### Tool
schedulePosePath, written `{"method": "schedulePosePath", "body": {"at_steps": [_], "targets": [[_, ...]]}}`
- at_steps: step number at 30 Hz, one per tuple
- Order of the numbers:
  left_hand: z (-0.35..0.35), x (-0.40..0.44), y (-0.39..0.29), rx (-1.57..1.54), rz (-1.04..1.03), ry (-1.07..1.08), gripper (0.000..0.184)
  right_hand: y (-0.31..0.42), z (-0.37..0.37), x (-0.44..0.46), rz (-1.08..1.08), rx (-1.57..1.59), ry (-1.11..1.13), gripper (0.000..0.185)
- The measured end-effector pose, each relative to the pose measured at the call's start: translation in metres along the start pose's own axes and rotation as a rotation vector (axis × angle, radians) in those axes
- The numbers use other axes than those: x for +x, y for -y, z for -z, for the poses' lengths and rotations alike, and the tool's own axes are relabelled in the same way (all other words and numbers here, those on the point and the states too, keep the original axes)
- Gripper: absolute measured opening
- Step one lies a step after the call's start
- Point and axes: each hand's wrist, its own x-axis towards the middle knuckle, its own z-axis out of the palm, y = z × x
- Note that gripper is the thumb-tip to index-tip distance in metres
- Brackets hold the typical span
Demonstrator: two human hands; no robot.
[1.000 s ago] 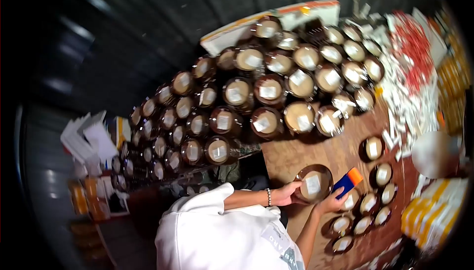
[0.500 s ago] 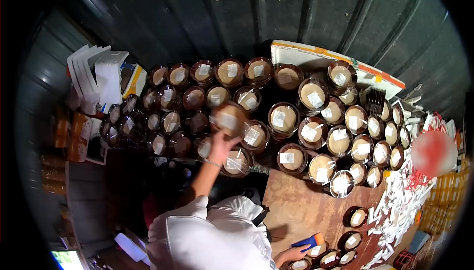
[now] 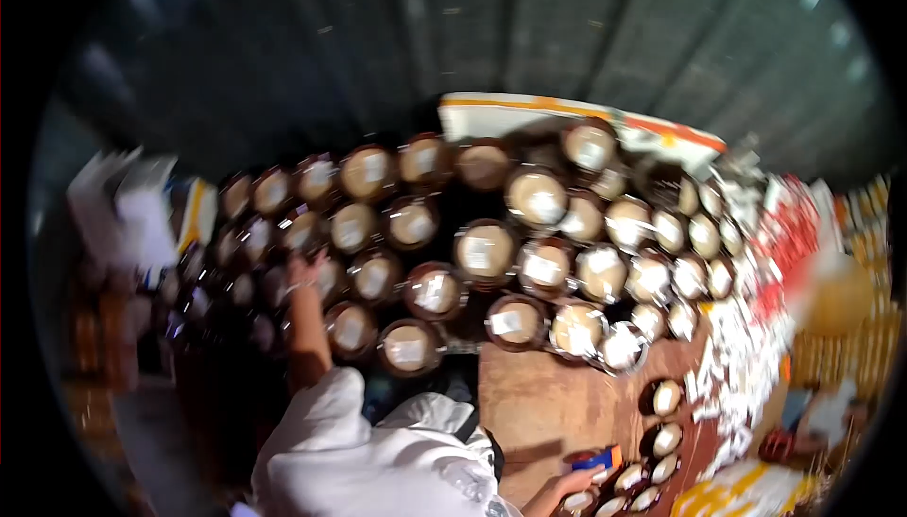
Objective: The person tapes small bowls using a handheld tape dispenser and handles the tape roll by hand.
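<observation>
My left arm reaches forward over the rows of lidded round bowls, and my left hand (image 3: pixel 304 271) is smeared by motion. Its fingers are at the near edge of one brown bowl (image 3: pixel 300 231); whether they grip it I cannot tell. The bowls are dark-rimmed, with tan tops, clear covers and mostly white labels. Low in the view, my right hand (image 3: pixel 578 481) is closed on a blue-and-orange handheld object (image 3: pixel 597 459), whose kind I cannot make out. Beside that hand sit several smaller-looking bowls (image 3: pixel 630 476).
A brown wooden board (image 3: pixel 539 394) lies in front of me. Behind the bowls leans a white foam panel (image 3: pixel 491 120). White foam pieces (image 3: pixel 132 200) stand at the left. Scattered white strips (image 3: pixel 732 356) and red netting (image 3: pixel 789 233) lie on the right.
My left hand has moved left, away from the middle bowls where it held a bowl up. The view has shifted right and blurred. My right hand still holds the blue-and-orange object.
</observation>
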Motion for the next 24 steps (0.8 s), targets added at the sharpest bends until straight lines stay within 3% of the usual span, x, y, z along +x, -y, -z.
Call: {"method": "schedulePosePath", "body": {"at_steps": [1, 2, 3, 4, 5, 6, 8, 10, 15, 18, 21, 23, 24], "targets": [[0.021, -0.016, -0.033, 0.195, 0.129, -0.042, 0.057, 0.014, 0.011, -0.014, 0.0, 0.168, 0.121, 0.059], [0.017, -0.022, -0.036, 0.287, 0.113, -0.05, 0.057, 0.04, 0.021, -0.034, 0.0, 0.34, 0.208, 0.056], [0.009, -0.028, -0.041, 0.322, 0.063, -0.047, 0.056, 0.046, 0.023, -0.037, -0.224, 0.726, 0.388, 0.046], [0.007, -0.036, -0.043, 0.357, 0.016, -0.065, 0.056, 0.013, 0.012, -0.025, -0.27, 0.798, 0.415, 0.039], [0.008, -0.041, -0.055, 0.378, -0.031, -0.107, 0.055, 0.034, 0.025, -0.041, -0.243, 0.83, 0.363, 0.038], [0.009, -0.047, -0.063, 0.388, -0.067, -0.167, 0.054, 0.027, 0.024, -0.044, -0.221, 0.782, 0.232, 0.037], [0.019, -0.055, -0.086, 0.363, -0.137, -0.34, 0.053, 0.019, 0.042, -0.056, -0.338, 0.699, 0.182, 0.043], [0.029, -0.061, -0.108, 0.273, -0.39, -0.257, 0.051, -0.039, 0.031, -0.064, -0.261, 0.602, 0.054, 0.045], [0.056, -0.092, -0.168, 0.004, -0.878, -0.071, 0.04, -0.066, 0.068, -0.08, -0.431, 0.462, -0.094, 0.05], [0.061, -0.123, -0.213, -0.129, -1.097, 0.048, 0.034, -0.122, 0.071, -0.088, -0.481, 0.49, -0.172, 0.053], [0.034, -0.193, -0.281, -0.253, -1.273, 0.174, 0.029, -0.126, 0.096, -0.101, -0.564, 0.481, -0.239, 0.051], [0.028, -0.309, -0.366, -0.337, -1.364, 0.256, 0.025, -0.138, 0.102, -0.11, -0.607, 0.471, -0.275, 0.051], [0.017, -0.385, -0.396, -0.449, -1.085, 0.814, 0.026, -0.142, 0.106, -0.112, -0.652, 0.442, -0.286, 0.05]]}}
